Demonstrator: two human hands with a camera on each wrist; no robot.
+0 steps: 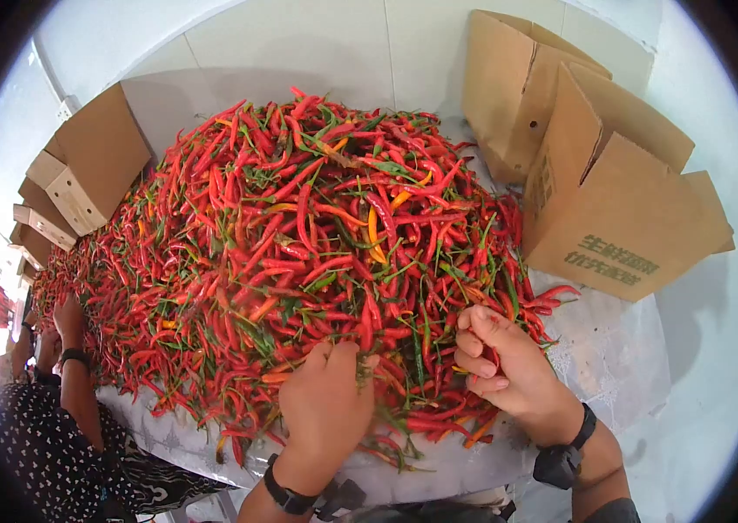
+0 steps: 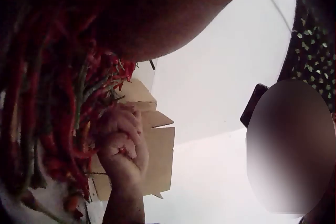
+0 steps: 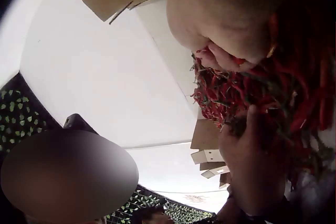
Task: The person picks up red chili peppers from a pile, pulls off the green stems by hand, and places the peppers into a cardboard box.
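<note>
A large heap of red chili peppers (image 1: 299, 235), with some green and orange ones among them, covers the table. At the near edge of the heap, my left hand (image 1: 325, 410) grips a small bunch of green chili stems (image 1: 364, 368) between thumb and fingers. My right hand (image 1: 513, 370) is held to its right, fingers curled toward the thumb around a red chili pepper (image 1: 493, 354). Bits of red also show inside that fist in the left wrist view. The right wrist view shows the left hand (image 3: 254, 166) with dark stems at its fingertips.
Open cardboard boxes (image 1: 622, 218) stand at the right of the heap, and more boxes (image 1: 94, 166) line the back left. Another person's arm (image 1: 81, 392) reaches into the heap at the left. A pale plastic-like cover (image 1: 604, 349) lies over the table.
</note>
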